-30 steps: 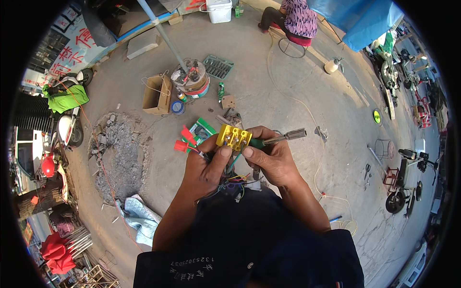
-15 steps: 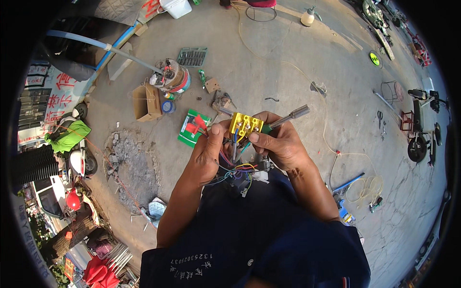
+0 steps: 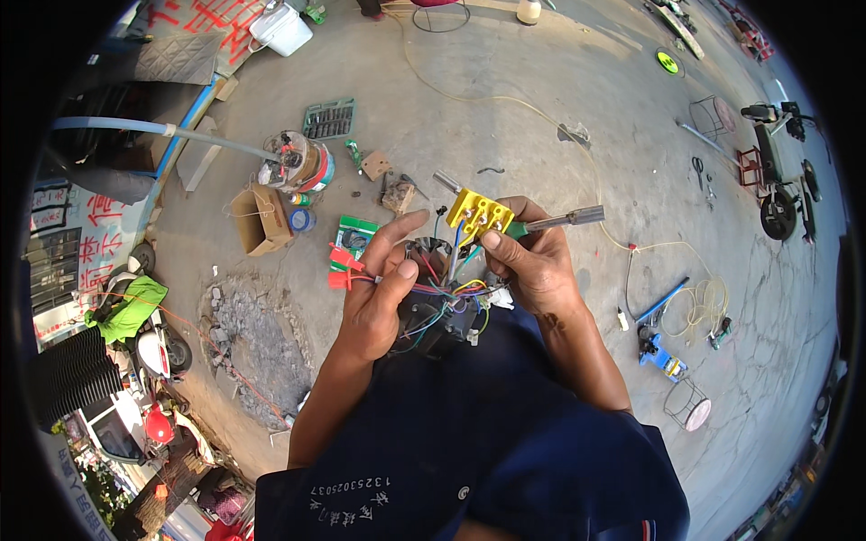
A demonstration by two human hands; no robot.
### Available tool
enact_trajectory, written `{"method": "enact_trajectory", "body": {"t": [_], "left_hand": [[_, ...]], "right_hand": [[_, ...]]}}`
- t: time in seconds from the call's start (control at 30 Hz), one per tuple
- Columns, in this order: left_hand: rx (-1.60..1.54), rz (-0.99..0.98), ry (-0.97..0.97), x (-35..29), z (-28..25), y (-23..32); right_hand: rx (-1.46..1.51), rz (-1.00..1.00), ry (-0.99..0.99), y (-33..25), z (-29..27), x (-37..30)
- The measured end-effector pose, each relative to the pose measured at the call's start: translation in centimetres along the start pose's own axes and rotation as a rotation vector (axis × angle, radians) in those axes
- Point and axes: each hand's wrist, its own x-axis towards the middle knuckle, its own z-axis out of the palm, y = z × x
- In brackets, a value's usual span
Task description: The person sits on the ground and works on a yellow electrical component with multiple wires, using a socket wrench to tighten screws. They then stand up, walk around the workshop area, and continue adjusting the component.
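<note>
My right hand [image 3: 538, 267] grips a yellow terminal block [image 3: 480, 216], its thumb pressed near the screws. Blue and yellow wires run into the block. The same hand also holds a screwdriver-like tool with a green grip and metal shaft [image 3: 570, 217]; a metal end shows past the block's far left corner. My left hand [image 3: 374, 302] has its thumb and index finger apart. Wires with red plug connectors [image 3: 345, 268] lie across its fingers. Between the hands, a bundle of coloured wires [image 3: 449, 293] leads to a dark part [image 3: 435, 326], partly hidden against my clothes.
A green package [image 3: 354, 233], a cardboard box [image 3: 262, 221] and a loaded bucket [image 3: 302, 162] stand ahead on the left. Farther off lies a green socket tray [image 3: 329, 119]. Broken concrete [image 3: 257, 343] is at left. A pale hose [image 3: 591, 162] crosses the floor on the right.
My left thumb and index finger have spread apart, and the red connectors have shifted left beside them. The terminal block has tilted and moved slightly right. The whole view has turned a little.
</note>
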Motion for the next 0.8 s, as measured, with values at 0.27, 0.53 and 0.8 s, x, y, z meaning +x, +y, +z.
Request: {"method": "enact_trajectory", "body": {"t": [0.27,0.53,0.8], "left_hand": [[-0.044,0.046,-0.141,-0.7,-1.8,0.3],[-0.147,0.022,-0.221,-0.6,-4.1,-0.8],[-0.230,-0.005,-0.098,-0.3,-4.9,-2.2]], "right_hand": [[0.007,-0.044,0.061,1.1,1.6,-0.6],[0.028,-0.005,0.096,1.8,2.4,-0.8],[-0.030,-0.004,0.139,1.7,2.6,-0.6]]}}
